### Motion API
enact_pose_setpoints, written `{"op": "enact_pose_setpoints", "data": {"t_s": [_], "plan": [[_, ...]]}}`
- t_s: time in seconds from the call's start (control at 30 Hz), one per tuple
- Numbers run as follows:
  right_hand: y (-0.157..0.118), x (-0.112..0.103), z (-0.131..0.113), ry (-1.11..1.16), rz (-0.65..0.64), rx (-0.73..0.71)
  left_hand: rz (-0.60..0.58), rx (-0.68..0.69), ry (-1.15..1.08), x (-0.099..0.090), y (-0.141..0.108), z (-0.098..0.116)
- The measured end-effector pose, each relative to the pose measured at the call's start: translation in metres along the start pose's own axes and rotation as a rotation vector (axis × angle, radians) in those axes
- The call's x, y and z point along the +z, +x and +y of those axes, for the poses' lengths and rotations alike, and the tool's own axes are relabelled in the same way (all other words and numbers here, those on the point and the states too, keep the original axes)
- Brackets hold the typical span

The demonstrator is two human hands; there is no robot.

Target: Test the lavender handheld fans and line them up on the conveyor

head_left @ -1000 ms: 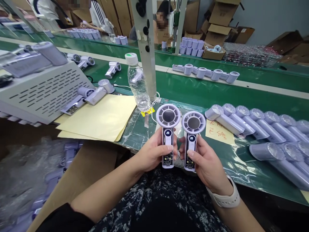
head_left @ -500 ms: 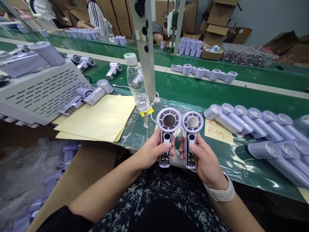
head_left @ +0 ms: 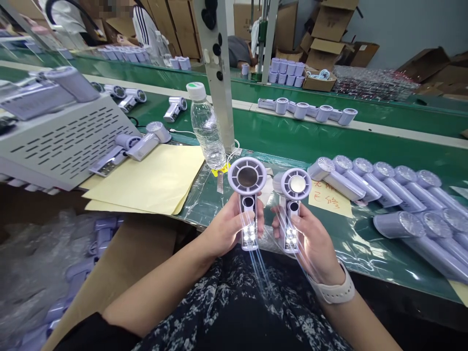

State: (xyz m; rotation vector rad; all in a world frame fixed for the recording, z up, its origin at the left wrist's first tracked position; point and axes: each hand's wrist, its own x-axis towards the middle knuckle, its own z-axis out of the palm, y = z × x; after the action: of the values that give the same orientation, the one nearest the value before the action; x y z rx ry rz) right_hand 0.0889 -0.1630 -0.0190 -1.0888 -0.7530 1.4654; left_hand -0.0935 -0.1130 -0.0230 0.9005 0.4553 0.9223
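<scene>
Upright in my left hand (head_left: 230,224) is a purple handheld fan (head_left: 247,178) with a dark round centre. My fingers wrap its handle, and my thumb lies on the front below a dark oval button. A second purple fan (head_left: 295,184), with a silvery centre, is gripped by my right hand (head_left: 314,239), the thumb beside its button. White lights shine on the lower part of both handles. The two fan heads are apart, facing me. A note with red writing (head_left: 332,202) lies on the green table right of the second fan.
A water bottle (head_left: 208,129) stands beside a metal post (head_left: 219,73). Yellow sheets (head_left: 146,180) and a slotted grey box (head_left: 69,141) are at the left. Rows of purple fans (head_left: 387,183) lie at the right. More fans (head_left: 302,110) rest on the belt. People sit across the line.
Lights on both handles have come on. The left fan has shifted slightly left and up, and the right fan's head has turned and moved right, widening the gap between the heads.
</scene>
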Motion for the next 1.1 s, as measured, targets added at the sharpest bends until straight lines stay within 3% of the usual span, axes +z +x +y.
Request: {"op": "enact_pose_setpoints", "data": {"t_s": [0.17, 0.27, 0.33, 0.4, 0.47, 0.53, 0.63, 0.7, 0.87, 0.97, 1.03, 1.1], "plan": [[0.002, 0.004, 0.006, -0.018, -0.013, -0.032, 0.107, 0.023, 0.072, -0.005, 0.004, -0.004], [0.002, 0.015, 0.005, -0.037, -0.141, -0.037, -0.011, -0.014, -0.085, -0.012, 0.005, -0.008], [0.007, 0.020, -0.001, -0.278, -0.232, -0.082, -0.085, -0.074, -0.226, -0.018, 0.003, -0.007], [0.023, 0.021, -0.011, -0.659, -0.246, -0.166, -0.060, -0.100, -0.295, -0.026, -0.002, -0.003], [0.050, 0.017, -0.019, -0.962, -0.132, -0.307, 0.006, -0.093, -0.304, -0.035, -0.007, 0.000], [0.084, 0.013, -0.021, -1.068, 0.003, -0.460, 0.041, -0.101, -0.306, -0.042, -0.012, -0.001], [0.124, 0.011, -0.012, -1.061, -0.061, -0.539, 0.064, -0.132, -0.335, -0.051, -0.017, -0.006], [0.134, 0.010, -0.005, -1.049, -0.099, -0.564, 0.029, -0.163, -0.341, -0.060, -0.018, -0.007], [0.127, -0.008, -0.007, -0.989, -0.004, -0.571, -0.155, -0.243, -0.281, -0.105, -0.038, 0.018], [0.125, -0.024, -0.013, -0.927, 0.029, -0.516, -0.176, -0.303, -0.200, -0.138, -0.059, 0.039], [0.124, -0.027, -0.019, -0.878, 0.036, -0.475, -0.165, -0.350, -0.182, -0.145, -0.070, 0.049], [0.119, -0.019, -0.028, -0.830, 0.011, -0.449, -0.159, -0.350, -0.209, -0.134, -0.073, 0.050]]}}
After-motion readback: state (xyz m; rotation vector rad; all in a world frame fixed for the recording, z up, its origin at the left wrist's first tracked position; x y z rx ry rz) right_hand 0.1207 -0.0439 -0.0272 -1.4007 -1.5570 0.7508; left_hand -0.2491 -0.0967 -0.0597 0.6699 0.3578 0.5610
